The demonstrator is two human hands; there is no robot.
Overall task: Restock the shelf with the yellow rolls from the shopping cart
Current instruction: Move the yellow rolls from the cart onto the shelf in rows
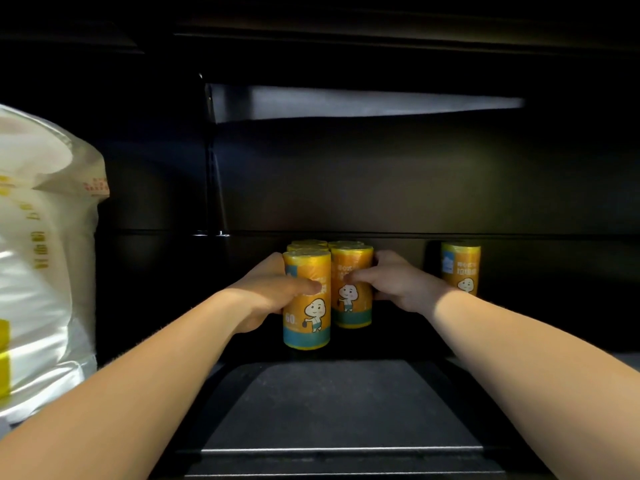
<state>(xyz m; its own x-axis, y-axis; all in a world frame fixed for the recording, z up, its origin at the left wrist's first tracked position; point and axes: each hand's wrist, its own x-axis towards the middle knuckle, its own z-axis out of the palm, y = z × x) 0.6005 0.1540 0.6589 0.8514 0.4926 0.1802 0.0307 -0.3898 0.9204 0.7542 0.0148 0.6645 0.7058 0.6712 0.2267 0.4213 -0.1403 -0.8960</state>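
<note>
Several yellow rolls with a cartoon figure stand upright in a cluster on the dark shelf [339,403]. My left hand [273,289] grips the front left roll [308,306], thumb across its face. My right hand [398,282] grips the front right roll [351,292], thumb on its front. More rolls [310,244] stand behind these two, mostly hidden. One more yellow roll [460,268] stands alone to the right, apart from the cluster. The shopping cart is out of view.
A large white plastic package [45,258] with yellow print fills the left side of the shelf. The shelf's back wall [381,181] is dark, with an upper shelf board [346,102] overhead. A metal front lip [339,450] runs along the shelf's near edge.
</note>
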